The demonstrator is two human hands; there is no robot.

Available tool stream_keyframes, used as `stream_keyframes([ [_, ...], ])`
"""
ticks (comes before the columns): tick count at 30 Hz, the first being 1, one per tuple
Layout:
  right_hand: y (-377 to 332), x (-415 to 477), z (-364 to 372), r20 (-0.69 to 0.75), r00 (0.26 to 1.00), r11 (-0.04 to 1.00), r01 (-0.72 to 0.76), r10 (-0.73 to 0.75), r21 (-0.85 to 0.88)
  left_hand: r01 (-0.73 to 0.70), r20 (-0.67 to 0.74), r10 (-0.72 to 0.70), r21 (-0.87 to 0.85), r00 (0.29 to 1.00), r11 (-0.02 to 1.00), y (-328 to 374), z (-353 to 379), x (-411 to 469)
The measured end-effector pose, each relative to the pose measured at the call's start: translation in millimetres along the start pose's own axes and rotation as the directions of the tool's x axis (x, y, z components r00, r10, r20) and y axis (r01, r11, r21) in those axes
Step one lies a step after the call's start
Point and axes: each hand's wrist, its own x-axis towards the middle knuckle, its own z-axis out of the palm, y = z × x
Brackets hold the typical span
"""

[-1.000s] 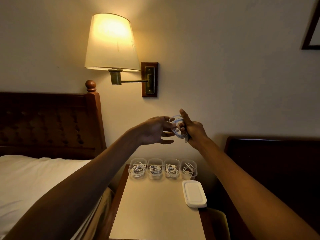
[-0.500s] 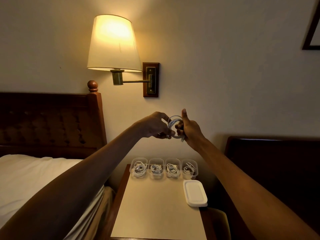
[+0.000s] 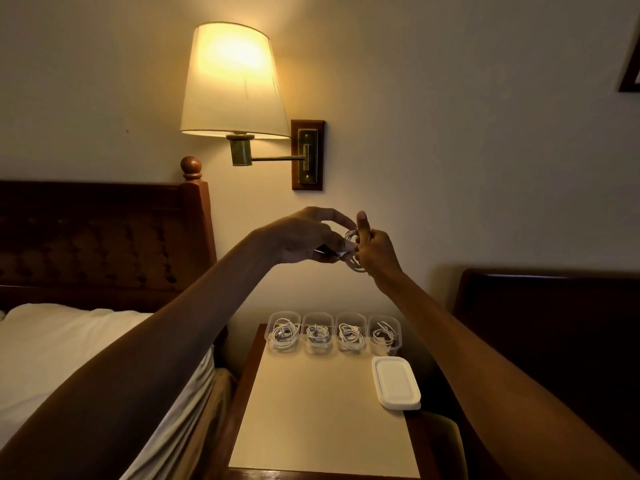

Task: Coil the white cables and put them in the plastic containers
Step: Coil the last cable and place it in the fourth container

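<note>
nightstand [image 3: 322, 410] holds four filled containers [image 3: 284, 313]. above it, the right hand [image 3: 378, 250] grips a coiled cable [image 3: 351, 236], thumb up; the left hand [image 3: 300, 238] pinches its loose end.

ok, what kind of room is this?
Probably a hotel or guest bedroom: a bed with a dark wooden headboard, a lit swing-arm wall lamp, and a nightstand beside a second headboard.

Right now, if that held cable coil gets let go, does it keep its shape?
Probably floppy: the white cable sits in loose loops in the right hand. It likely springs open if released, since the left hand pinches its free end. Looks thin, so light.
</note>
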Motion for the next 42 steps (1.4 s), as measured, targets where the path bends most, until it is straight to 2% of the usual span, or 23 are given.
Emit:
stream_keyframes([
  [3,1,-1,0,0.075,0.995,0.997,-0.063,0.061,0.036,-0.003,-0.050,0.000,-0.042,0.999,0.999,-13,-8,4],
  [7,10,-8,3,0.125,0.992,0.999,-0.021,0.015,0.042,-0.003,-0.045,0.007,0.085,0.999,0.996,-19,-11,6],
  [10,17,-11,7,0.135,0.987,0.991,0.074,-0.088,0.107,-0.107,0.015,0.106,0.096,0.994,0.990,-15,-4,7],
  [13,17,-8,4,0.076,0.996,0.992,0.046,-0.055,0.114,-0.163,0.101,0.154,0.083,0.983,0.983,-16,-12,4],
  [17,17,-1,-3,0.098,0.995,0.991,-0.009,-0.004,0.132,-0.065,0.219,0.044,0.088,0.975,0.994,-28,-34,0],
  [21,20,-2,1,0.080,0.995,0.986,-0.065,0.053,0.155,-0.018,0.256,-0.059,0.290,0.965,0.957,-31,-36,1],
  [26,26,-4,9,0.045,0.993,0.983,-0.118,0.113,0.138,0.092,0.311,-0.244,0.434,0.919,0.896,-25,-39,2],
  [28,27,-4,9,0.037,0.992,0.982,-0.128,0.124,0.138,0.090,0.335,-0.267,0.461,0.904,0.883,-27,-42,4],
  [31,28,-3,3,0.035,0.989,0.979,-0.147,0.143,0.141,0.038,0.245,-0.202,0.544,0.948,0.838,-34,-44,9],
  [33,26,-2,0,0.094,0.985,0.979,-0.158,0.147,0.127,0.014,0.104,-0.116,0.685,0.988,0.729,-43,-43,15],
  [35,22,-1,-2,0.165,0.974,0.969,-0.181,0.153,0.167,-0.015,-0.035,0.075,0.818,0.997,0.576,-55,-43,22],
  [36,20,0,-2,0.200,0.968,0.957,-0.195,0.153,0.212,-0.035,-0.080,0.193,0.846,0.978,0.532,-62,-43,25],
  [37,18,0,-2,0.231,0.962,0.942,-0.207,0.147,0.262,-0.058,-0.114,0.286,0.846,0.951,0.530,-68,-42,26],
  [38,17,0,-3,0.259,0.956,0.925,-0.218,0.138,0.312,-0.082,-0.148,0.334,0.806,0.931,0.586,-74,-42,26],
  [39,15,0,-3,0.286,0.950,0.901,-0.229,0.125,0.368,-0.111,-0.188,0.335,0.704,0.923,0.702,-78,-41,26],
  [40,15,0,-3,0.313,0.944,0.870,-0.242,0.108,0.430,-0.142,-0.228,0.297,0.520,0.927,0.842,-81,-38,25],
  [41,14,0,-3,0.336,0.938,0.835,-0.253,0.087,0.489,-0.169,-0.258,0.240,0.267,0.936,0.949,-83,-33,24],
  [42,13,1,-2,0.349,0.935,0.808,-0.256,0.067,0.531,-0.178,-0.282,0.170,-0.003,0.944,0.984,-83,-25,22],
])
